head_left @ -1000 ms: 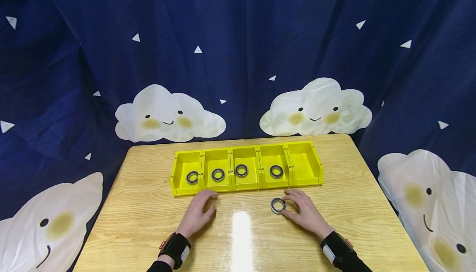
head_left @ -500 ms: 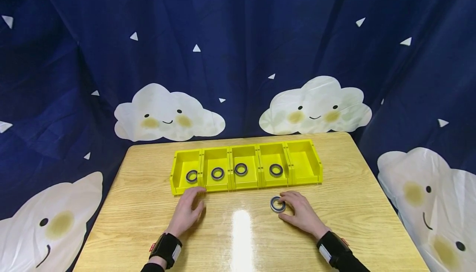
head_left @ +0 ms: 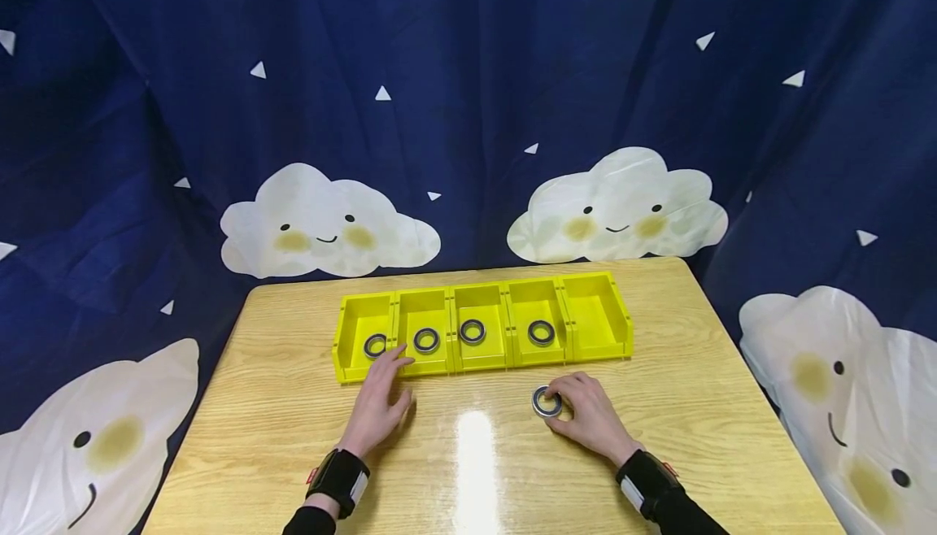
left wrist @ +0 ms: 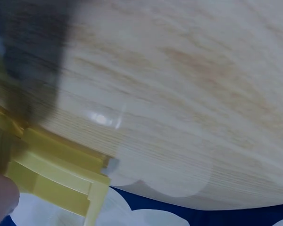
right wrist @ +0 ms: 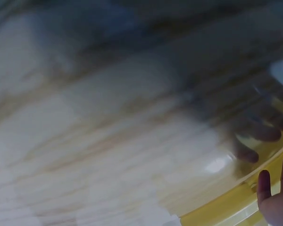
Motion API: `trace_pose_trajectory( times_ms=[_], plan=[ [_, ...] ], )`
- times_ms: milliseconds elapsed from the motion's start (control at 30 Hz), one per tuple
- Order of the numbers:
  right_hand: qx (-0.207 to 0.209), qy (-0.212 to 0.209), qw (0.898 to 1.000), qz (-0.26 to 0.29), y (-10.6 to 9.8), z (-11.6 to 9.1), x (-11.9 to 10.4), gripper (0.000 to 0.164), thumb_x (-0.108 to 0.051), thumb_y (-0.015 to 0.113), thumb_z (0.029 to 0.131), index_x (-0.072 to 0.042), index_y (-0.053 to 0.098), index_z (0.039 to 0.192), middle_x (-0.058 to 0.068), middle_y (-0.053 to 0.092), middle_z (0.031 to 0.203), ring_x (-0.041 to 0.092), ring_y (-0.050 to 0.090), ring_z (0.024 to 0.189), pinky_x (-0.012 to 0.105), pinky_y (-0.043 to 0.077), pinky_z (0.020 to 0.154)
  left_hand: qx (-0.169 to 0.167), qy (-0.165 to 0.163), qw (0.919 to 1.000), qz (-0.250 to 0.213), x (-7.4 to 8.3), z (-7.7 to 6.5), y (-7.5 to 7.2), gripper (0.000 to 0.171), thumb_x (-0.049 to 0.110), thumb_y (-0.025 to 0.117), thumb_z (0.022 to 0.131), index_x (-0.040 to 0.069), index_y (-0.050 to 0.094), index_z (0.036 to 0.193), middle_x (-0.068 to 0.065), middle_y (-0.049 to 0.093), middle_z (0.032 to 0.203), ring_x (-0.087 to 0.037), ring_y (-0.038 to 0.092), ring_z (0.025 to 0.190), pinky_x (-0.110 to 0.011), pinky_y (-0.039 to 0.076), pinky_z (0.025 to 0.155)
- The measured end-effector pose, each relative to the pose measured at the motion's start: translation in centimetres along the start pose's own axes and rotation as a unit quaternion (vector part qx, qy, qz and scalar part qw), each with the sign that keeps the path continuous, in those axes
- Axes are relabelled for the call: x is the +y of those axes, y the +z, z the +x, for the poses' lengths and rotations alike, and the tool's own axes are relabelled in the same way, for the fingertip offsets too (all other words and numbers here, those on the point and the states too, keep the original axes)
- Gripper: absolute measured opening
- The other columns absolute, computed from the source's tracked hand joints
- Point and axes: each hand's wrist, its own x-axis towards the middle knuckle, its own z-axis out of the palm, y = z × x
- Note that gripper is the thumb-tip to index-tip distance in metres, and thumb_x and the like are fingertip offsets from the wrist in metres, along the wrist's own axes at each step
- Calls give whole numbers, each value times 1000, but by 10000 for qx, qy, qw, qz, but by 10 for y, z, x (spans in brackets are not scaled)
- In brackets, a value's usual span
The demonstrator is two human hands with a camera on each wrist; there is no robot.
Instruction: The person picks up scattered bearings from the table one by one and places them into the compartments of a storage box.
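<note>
My right hand [head_left: 589,413] has its thumb and forefinger around a ring-shaped ball bearing [head_left: 538,403] on the table, pinching it by its near and right side. The left hand [head_left: 375,411] reaches with relaxed fingers over the front edge of the yellow bins [head_left: 596,319], holding nothing. Its fingertips are near the bearing [head_left: 367,346] in the leftmost bin and the bearing [head_left: 416,341] beside it. In the left wrist view, part of the left hand [left wrist: 1,197] shows by a bin. Fingers of the right hand [right wrist: 278,207] show in the right wrist view; the bearing is not seen there.
The bins form a joined row along the table's [head_left: 285,372] back. One bearing [head_left: 462,332] lies in the middle bin and another [head_left: 530,333] in the bin right of it. No bearing shows in the rightmost bin. A dark blue curtain [head_left: 468,128] with clouds hangs behind.
My left hand first drew left, then reached forward over the bins' front edge. My right hand's fingers moved slightly left and closed around the bearing, which stayed nearly in place.
</note>
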Motion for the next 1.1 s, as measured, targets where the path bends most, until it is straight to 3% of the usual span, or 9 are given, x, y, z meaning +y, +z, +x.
trace_pose_trajectory(
  times_ms=[200, 433, 633, 833, 1100],
  plan=[
    [321, -30, 9994, -108, -8, -1, 9, 39, -28, 89, 62, -18, 69, 94, -6, 70, 96, 12, 54, 91, 40, 42, 85, -2, -195, 9996, 189, 1, 6, 2, 54, 5, 71, 82, 11, 53, 132, -11, 32, 157, -34, 27, 145, -55, 27, 115],
    [583, 396, 9973, -225, -32, 2, 24, 41, -26, 88, 65, -14, 70, 99, 0, 70, 99, 18, 55, 93, 41, 40, 84, -185, -460, 9984, 269, 5, 12, 2, 59, 7, 69, 84, 10, 47, 139, -11, 23, 160, -31, 20, 149, -53, 23, 118],
    [915, 662, 9931, -330, -52, 11, 43, 43, -21, 88, 64, -11, 68, 101, 5, 70, 101, 22, 53, 91, 42, 37, 80, -306, -345, 9984, 331, 12, 19, 6, 63, 9, 68, 85, 8, 43, 143, -13, 23, 160, -32, 18, 149, -53, 22, 119],
    [1235, 534, 9895, -525, -62, 24, 58, 43, -17, 88, 63, -8, 68, 99, 9, 70, 97, 25, 54, 88, 43, 38, 78, -362, -258, 9987, 248, 22, 28, 15, 61, 8, 69, 85, 6, 45, 141, -11, 25, 160, -31, 19, 149, -54, 21, 119],
    [1147, 759, 9866, -882, -65, 41, 71, 38, -22, 85, 68, -7, 69, 98, 13, 70, 99, 28, 50, 90, 46, 35, 82, -562, -157, 9980, 232, 32, 41, 27, 63, 10, 69, 86, 7, 44, 143, -8, 23, 161, -28, 17, 150, -50, 20, 120]
  ],
)
